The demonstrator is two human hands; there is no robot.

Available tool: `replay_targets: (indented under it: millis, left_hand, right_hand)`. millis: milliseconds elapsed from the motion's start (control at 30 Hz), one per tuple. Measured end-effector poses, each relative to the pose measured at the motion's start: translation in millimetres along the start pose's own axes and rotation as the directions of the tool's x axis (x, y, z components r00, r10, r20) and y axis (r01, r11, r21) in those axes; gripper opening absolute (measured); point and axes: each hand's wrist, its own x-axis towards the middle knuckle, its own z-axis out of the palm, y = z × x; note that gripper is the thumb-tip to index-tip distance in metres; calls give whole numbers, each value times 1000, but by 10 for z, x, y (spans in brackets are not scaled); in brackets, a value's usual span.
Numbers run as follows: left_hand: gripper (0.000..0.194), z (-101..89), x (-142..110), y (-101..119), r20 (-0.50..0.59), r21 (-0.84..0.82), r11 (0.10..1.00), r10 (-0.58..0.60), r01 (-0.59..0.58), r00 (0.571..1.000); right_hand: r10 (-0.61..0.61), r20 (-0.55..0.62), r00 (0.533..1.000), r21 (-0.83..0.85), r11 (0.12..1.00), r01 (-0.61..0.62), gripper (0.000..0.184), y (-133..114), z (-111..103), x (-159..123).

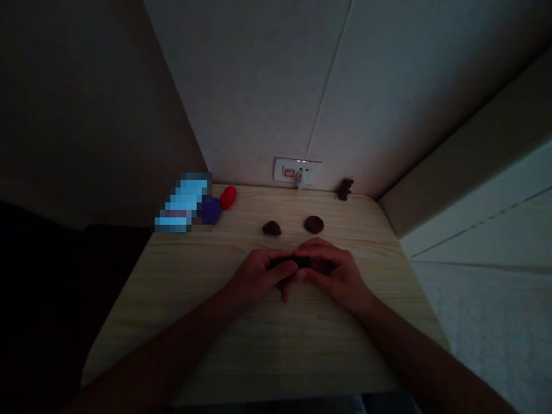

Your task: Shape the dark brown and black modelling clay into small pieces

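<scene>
Over the middle of a light wooden table [259,339], both hands meet on a small dark, nearly black piece [303,261] whose kind I cannot make out. My left hand [263,273] grips its left side, thumb lying across the front. At its right end, the curled fingers and thumb of my right hand [330,267] close on it. Much of the piece is hidden by fingers. Just beyond the hands lie a brown lump [271,228] and a round, shallow brown disc [314,224], apart from each other.
A dark brown figurine [345,189] stands at the back right by the wall. At the back left are a red lump [228,198], a purple lump [211,210] and a blurred-out light blue item [183,204]. A wall socket [297,172] with a plug sits behind the table.
</scene>
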Motion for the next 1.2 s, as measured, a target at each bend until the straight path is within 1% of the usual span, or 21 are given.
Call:
replay_targets:
  millis: [67, 133, 200, 267, 333, 400, 467, 567, 667, 767, 833, 933, 1000, 1067, 1133, 1200]
  left_hand:
    - [40, -15, 15, -16, -16, -26, 1000, 5, -6, 1000]
    - [45, -25, 29, -18, -66, -43, 998, 31, -34, 997]
    - [45, -34, 35, -1, -123, -14, 997, 70, -72, 990]
    - [37, -43, 28, 31, -151, 54, 993, 108, -100, 983]
    - [31, -49, 9, 65, -156, 136, 984, 139, -118, 978]
    - [28, -53, -15, 87, -160, 213, 968, 170, -134, 972]
    - [27, -56, -35, 84, -166, 288, 945, 207, -153, 964]
    - [28, -65, -50, 42, -178, 361, 913, 269, -191, 946]
    - [31, -68, -46, 3, -178, 332, 911, 317, -246, 932]
    - [33, -53, -39, 13, -199, 282, 924, 322, -260, 926]
    - [31, -37, -43, 39, -234, 295, 922, 324, -251, 917]
    - [27, -16, -63, 78, -270, 350, 902, 356, -253, 895]
    - [26, -11, -79, 93, -271, 386, 886, 373, -255, 887]
    - [25, -16, -89, 100, -267, 403, 879, 380, -256, 886]
    - [26, -27, -87, 99, -247, 377, 883, 385, -278, 889]
    - [26, -39, -73, 92, -216, 318, 897, 383, -306, 898]
  right_hand:
    - [-19, -11, 1000, -30, 999, 19, 25, -4, -14, 18]
    - [-36, -50, 998, -31, 999, 34, 23, 1, -27, 34]
    - [-44, -83, 996, -15, 999, 43, 22, 14, -35, 42]
    - [-17, -77, 997, 22, 1000, 19, 26, 25, -32, 41]
    - [43, -45, 998, 63, 997, -40, 35, 29, -22, 36]
    - [89, -29, 996, 61, 994, -87, 38, 24, -12, 35]
    - [82, -41, 996, 14, 997, -82, 32, 19, -11, 42]
    - [18, -63, 998, -29, 999, -20, 26, 25, -24, 56]
    - [-55, -73, 996, -27, 998, 53, 28, 43, -37, 59]
    - [-87, -78, 993, -43, 996, 84, 27, 57, -35, 46]
    - [-76, -91, 993, -42, 996, 73, 28, 61, -26, 35]
    - [-22, -87, 996, -28, 999, 20, 35, 58, -17, 26]
    - [-20, -84, 996, -36, 999, 17, 33, 51, -20, 27]
    - [-43, -92, 995, -55, 998, 38, 27, 38, -25, 31]
    - [-58, -94, 994, -70, 996, 52, 26, 21, -28, 34]
    - [-83, -84, 993, -82, 994, 76, 25, 5, -26, 34]
